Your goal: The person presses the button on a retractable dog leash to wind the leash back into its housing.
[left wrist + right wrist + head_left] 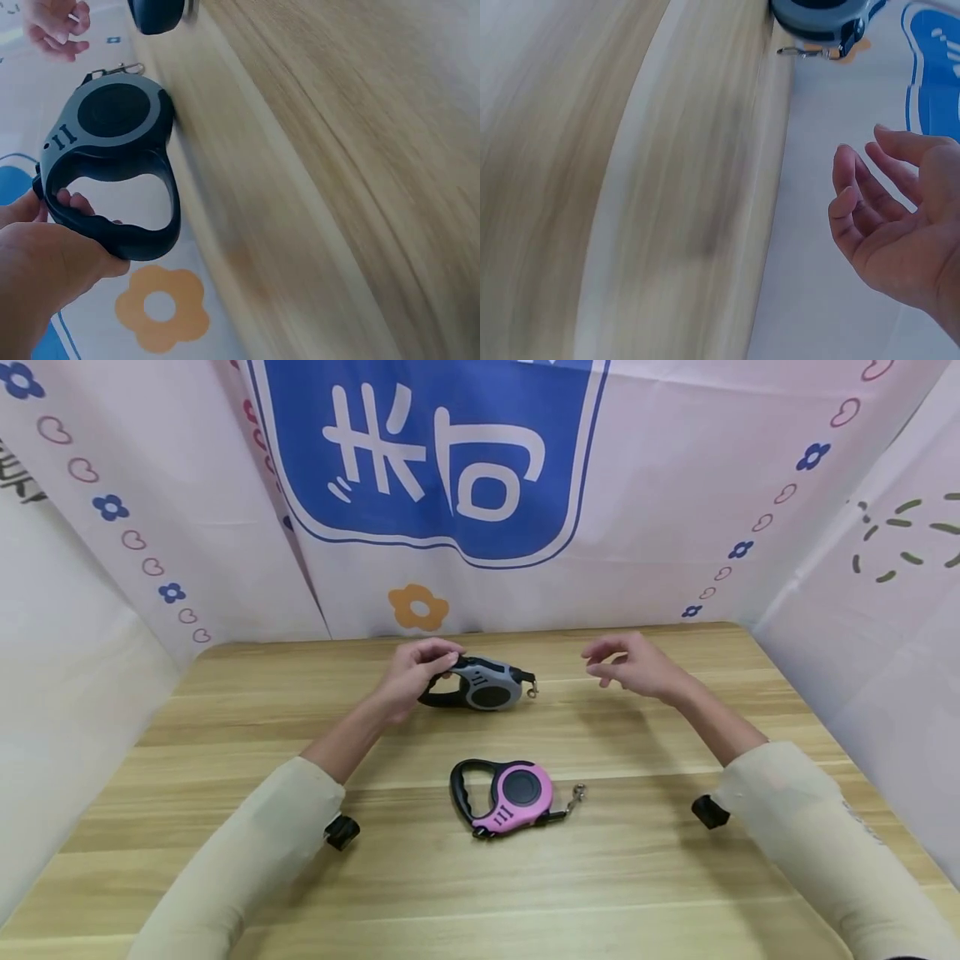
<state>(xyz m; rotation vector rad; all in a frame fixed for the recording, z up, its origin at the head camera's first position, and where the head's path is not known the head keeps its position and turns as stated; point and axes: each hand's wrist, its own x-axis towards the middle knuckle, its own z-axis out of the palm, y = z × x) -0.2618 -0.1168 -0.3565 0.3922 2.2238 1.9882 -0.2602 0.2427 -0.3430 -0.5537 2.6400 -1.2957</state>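
Observation:
My left hand (414,675) grips the black looped handle of a grey retractable dog leash (492,683) toward the back of the table. In the left wrist view the fingers curl round one side of the handle loop, and the leash body (112,112) stands on edge with its metal clip beyond. My right hand (630,667) hovers to the right of that clip, apart from it, fingers loosely bent with nothing between them; the right wrist view shows the same hand (892,202). A pink retractable leash (517,789) with a black handle lies flat nearer the front, its metal clip pointing right.
The wooden table (360,877) meets a hanging white cloth (637,585) with printed flowers and a blue sign at its back edge. White cloth also closes in both sides. A small black device sits under each sleeve (277,827) at the wrist.

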